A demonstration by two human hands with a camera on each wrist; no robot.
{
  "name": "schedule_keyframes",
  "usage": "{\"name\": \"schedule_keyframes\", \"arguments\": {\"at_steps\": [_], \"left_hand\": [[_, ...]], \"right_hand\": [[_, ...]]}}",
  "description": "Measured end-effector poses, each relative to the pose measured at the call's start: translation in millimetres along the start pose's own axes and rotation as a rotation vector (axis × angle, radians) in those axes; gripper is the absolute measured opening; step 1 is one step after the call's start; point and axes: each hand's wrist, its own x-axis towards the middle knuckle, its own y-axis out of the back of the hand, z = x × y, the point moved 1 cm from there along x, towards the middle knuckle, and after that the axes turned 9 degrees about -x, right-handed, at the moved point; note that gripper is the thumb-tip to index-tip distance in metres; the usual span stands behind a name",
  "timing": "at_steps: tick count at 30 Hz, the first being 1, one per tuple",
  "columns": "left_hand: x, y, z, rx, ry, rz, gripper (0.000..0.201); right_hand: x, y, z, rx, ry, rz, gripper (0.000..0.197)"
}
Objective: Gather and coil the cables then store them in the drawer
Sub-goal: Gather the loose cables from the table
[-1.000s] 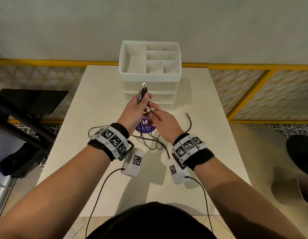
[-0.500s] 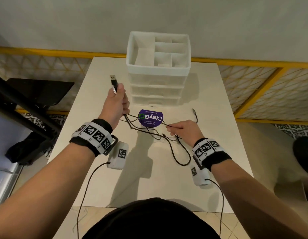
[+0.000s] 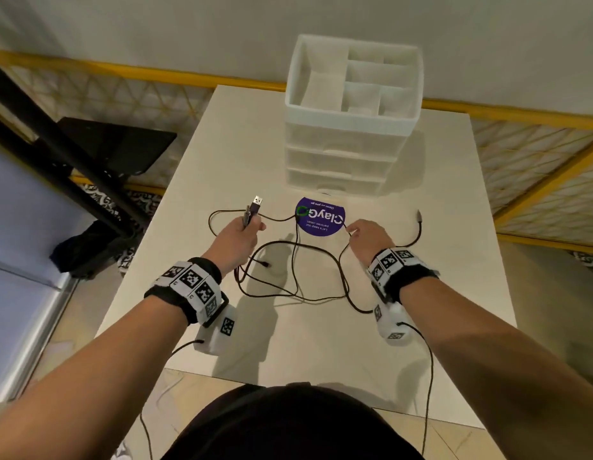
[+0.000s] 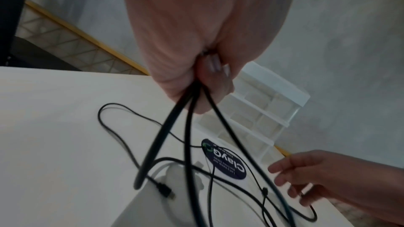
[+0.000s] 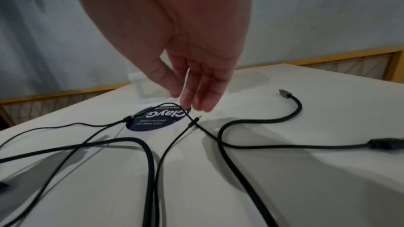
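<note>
Several thin black cables [image 3: 298, 260] lie tangled on the white table [image 3: 242, 134]. My left hand [image 3: 250, 227] grips a bundle of cable ends, and a USB plug [image 3: 256, 204] sticks up out of the fist. In the left wrist view three strands [image 4: 188, 127] hang from the curled fingers [image 4: 210, 77]. My right hand [image 3: 351, 231] hovers at the right of the purple sticker [image 3: 321, 217]. Its straight fingertips [image 5: 196, 103] touch a thin cable [image 5: 192, 123]. The white drawer unit [image 3: 341, 157] stands behind, all drawers closed.
A loose plug [image 3: 419, 215] lies right of my right hand, and a small plug [image 3: 265, 264] lies near my left wrist. An open divided tray [image 3: 354, 117] tops the drawer unit. A black stand [image 3: 56, 134] and a yellow railing [image 3: 537, 121] border the table.
My hands have moved apart from in front of the drawers. The left carried the plugs leftward. The right moved right across the sticker, and the cables spread out between them.
</note>
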Motion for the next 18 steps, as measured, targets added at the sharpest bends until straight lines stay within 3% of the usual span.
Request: {"name": "schedule_keyframes", "arguments": {"at_steps": [6, 15, 18], "left_hand": [[2.1, -4.2, -10.7, -0.009, -0.035, 0.032, 0.033], [7.5, -31.2, 12.1, 0.083, -0.097, -0.023, 0.032], [8.0, -41.3, 17.1, 0.144, -0.124, -0.018, 0.025]], "right_hand": [[15.2, -24.4, 10.0, -0.264, -0.099, -0.036, 0.030], [-3.9, -32.4, 21.9, -0.010, -0.194, -0.075, 0.052], [-12.8, -18.6, 20.1, 0.143, -0.190, -0.055, 0.043]]}}
